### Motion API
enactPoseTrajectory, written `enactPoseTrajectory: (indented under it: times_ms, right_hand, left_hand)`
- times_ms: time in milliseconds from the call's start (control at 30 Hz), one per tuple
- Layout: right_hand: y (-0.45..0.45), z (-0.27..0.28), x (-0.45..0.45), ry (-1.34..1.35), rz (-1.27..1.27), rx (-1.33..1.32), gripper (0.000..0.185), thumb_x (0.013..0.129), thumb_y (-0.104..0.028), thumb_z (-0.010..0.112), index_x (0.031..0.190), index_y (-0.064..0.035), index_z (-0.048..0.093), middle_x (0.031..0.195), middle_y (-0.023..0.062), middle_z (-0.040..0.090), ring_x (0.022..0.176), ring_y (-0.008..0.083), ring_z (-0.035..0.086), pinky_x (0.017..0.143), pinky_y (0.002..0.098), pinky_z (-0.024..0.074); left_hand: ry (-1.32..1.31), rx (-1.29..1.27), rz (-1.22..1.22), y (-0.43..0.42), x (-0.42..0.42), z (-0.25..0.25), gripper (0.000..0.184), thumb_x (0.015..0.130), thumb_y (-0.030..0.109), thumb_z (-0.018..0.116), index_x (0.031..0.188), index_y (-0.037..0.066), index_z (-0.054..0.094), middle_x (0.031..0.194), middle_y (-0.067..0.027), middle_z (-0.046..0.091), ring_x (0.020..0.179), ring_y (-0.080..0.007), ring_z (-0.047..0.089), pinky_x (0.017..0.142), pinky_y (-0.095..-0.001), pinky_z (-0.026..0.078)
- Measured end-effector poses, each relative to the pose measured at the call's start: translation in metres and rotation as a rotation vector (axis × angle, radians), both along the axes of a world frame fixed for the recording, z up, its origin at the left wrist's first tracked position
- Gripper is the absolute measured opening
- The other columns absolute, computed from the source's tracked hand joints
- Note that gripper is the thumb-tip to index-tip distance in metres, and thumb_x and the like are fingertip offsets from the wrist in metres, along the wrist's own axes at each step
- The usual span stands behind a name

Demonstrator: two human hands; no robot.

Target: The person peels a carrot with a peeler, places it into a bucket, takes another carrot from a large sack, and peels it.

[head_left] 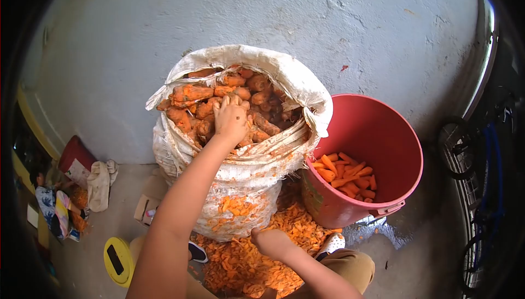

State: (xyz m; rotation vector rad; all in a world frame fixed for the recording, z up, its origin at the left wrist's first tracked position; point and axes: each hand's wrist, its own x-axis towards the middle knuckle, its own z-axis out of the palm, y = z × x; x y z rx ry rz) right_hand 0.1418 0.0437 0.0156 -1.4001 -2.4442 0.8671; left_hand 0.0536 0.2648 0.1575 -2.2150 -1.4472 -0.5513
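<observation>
A white woven sack (240, 173) stands in front of me with its mouth rolled back, filled with unpeeled, soil-stained carrots (191, 94). My left hand (232, 118) reaches into the mouth, its fingers curled down over a carrot; the fingertips are partly hidden among the pile. Low in front of the sack, my right hand (273, 242) is closed in a fist. Whatever it may hold is hidden from this angle. Beneath that hand a heap of orange peelings (246, 269) covers the floor. Peeled carrots (347, 176) lie inside the red bucket (377, 118) to the right of the sack.
A blue-grey wall (383, 36) rises behind the sack. Left of my leg sits a round yellow object (118, 262) with a dark panel. A cardboard box (150, 198) stands beside the sack. Bicycle-like wheels (459, 146) are at the right, near wet floor (377, 233).
</observation>
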Motion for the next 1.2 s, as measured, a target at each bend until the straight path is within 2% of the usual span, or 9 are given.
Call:
enactPoseTrajectory:
  times_ms: [67, 167, 200, 400, 500, 700, 833, 1067, 1200]
  right_hand:
    - [0.001, 0.001, 0.0, 0.022, 0.003, 0.041, 0.021, 0.081, -0.02, 0.038, 0.082, 0.0001, 0.044, 0.058, 0.0154, 0.055, 0.055, 0.0338, 0.054, 0.049, 0.0429, 0.0417]
    - [0.004, 0.003, 0.001, 0.03, 0.005, 0.052, 0.019, 0.08, -0.019, 0.039, 0.081, 0.0, 0.044, 0.059, 0.0159, 0.055, 0.055, 0.0335, 0.055, 0.049, 0.0426, 0.0419]
    - [0.005, 0.003, 0.001, 0.029, 0.007, 0.045, 0.019, 0.08, -0.018, 0.039, 0.08, 0.0, 0.044, 0.059, 0.016, 0.055, 0.055, 0.0334, 0.055, 0.049, 0.0425, 0.0419]
    - [0.009, 0.01, 0.004, 0.024, -0.014, -0.015, 0.017, 0.08, -0.016, 0.039, 0.082, -0.0002, 0.045, 0.061, 0.0163, 0.056, 0.057, 0.0329, 0.056, 0.051, 0.0421, 0.0431]
    - [0.01, 0.003, 0.004, 0.022, -0.021, -0.003, 0.018, 0.08, -0.016, 0.039, 0.084, -0.0002, 0.045, 0.062, 0.0164, 0.056, 0.058, 0.0329, 0.056, 0.051, 0.042, 0.0435]
    - [0.01, 0.004, 0.008, -0.005, -0.009, -0.048, 0.018, 0.08, -0.015, 0.039, 0.09, -0.0002, 0.045, 0.064, 0.0161, 0.057, 0.06, 0.0323, 0.057, 0.052, 0.0418, 0.0439]
    - [0.009, 0.0, 0.007, 0.004, 0.003, 0.002, 0.018, 0.08, -0.015, 0.039, 0.088, -0.0002, 0.045, 0.063, 0.016, 0.057, 0.059, 0.0319, 0.057, 0.051, 0.0412, 0.044]
    - [0.011, 0.001, 0.01, -0.001, -0.012, 0.016, 0.018, 0.08, -0.016, 0.04, 0.087, 0.0005, 0.044, 0.061, 0.0164, 0.056, 0.057, 0.0324, 0.056, 0.05, 0.0411, 0.0442]
    - [0.013, 0.004, 0.014, -0.012, -0.034, 0.005, 0.021, 0.081, -0.019, 0.041, 0.087, 0.0005, 0.045, 0.059, 0.0162, 0.056, 0.056, 0.0327, 0.056, 0.05, 0.0415, 0.044]
  left_hand:
    - [0.017, 0.058, -0.008, 0.008, 0.007, 0.001, 0.028, 0.069, 0.023, 0.057, 0.095, 0.011, 0.056, 0.112, -0.0168, 0.041, 0.109, -0.0333, 0.032, 0.084, -0.045, 0.026]
    - [0.01, 0.033, 0.146, 0.029, 0.016, -0.001, 0.029, 0.07, 0.022, 0.058, 0.096, 0.01, 0.055, 0.117, -0.0144, 0.037, 0.107, -0.03, 0.033, 0.083, -0.0405, 0.028]
    - [-0.02, -0.084, 0.179, 0.033, 0.019, 0.002, 0.03, 0.07, 0.025, 0.059, 0.095, 0.007, 0.056, 0.116, -0.0132, 0.036, 0.108, -0.0291, 0.031, 0.083, -0.0396, 0.028]
    - [-0.037, -0.051, 0.237, 0.05, 0.042, -0.008, 0.036, 0.067, 0.03, 0.063, 0.092, 0.005, 0.058, 0.112, -0.0107, 0.036, 0.106, -0.0267, 0.031, 0.085, -0.0371, 0.028]
    - [-0.05, -0.136, 0.277, 0.053, 0.047, -0.008, 0.036, 0.067, 0.031, 0.063, 0.09, 0.004, 0.059, 0.119, -0.0129, 0.034, 0.112, -0.0293, 0.029, 0.087, -0.0402, 0.027]
    - [0.025, -0.111, 0.32, 0.065, 0.05, -0.013, 0.034, 0.064, 0.025, 0.066, 0.091, 0.004, 0.059, 0.114, -0.0102, 0.035, 0.109, -0.0258, 0.031, 0.086, -0.0358, 0.028]
    - [0.054, -0.072, 0.353, 0.078, 0.05, -0.02, 0.027, 0.067, 0.023, 0.063, 0.087, 0.006, 0.061, 0.117, -0.0082, 0.034, 0.109, -0.0248, 0.031, 0.087, -0.0349, 0.027]
    - [0.072, -0.075, 0.224, 0.071, 0.044, -0.01, 0.021, 0.064, 0.019, 0.065, 0.08, 0.005, 0.063, 0.122, -0.0066, 0.031, 0.109, -0.0255, 0.03, 0.086, -0.0361, 0.028]
    - [0.103, -0.033, 0.169, 0.068, 0.041, -0.012, 0.023, 0.065, 0.025, 0.064, 0.08, 0.007, 0.062, 0.117, -0.0041, 0.033, 0.105, -0.0234, 0.032, 0.086, -0.0369, 0.027]
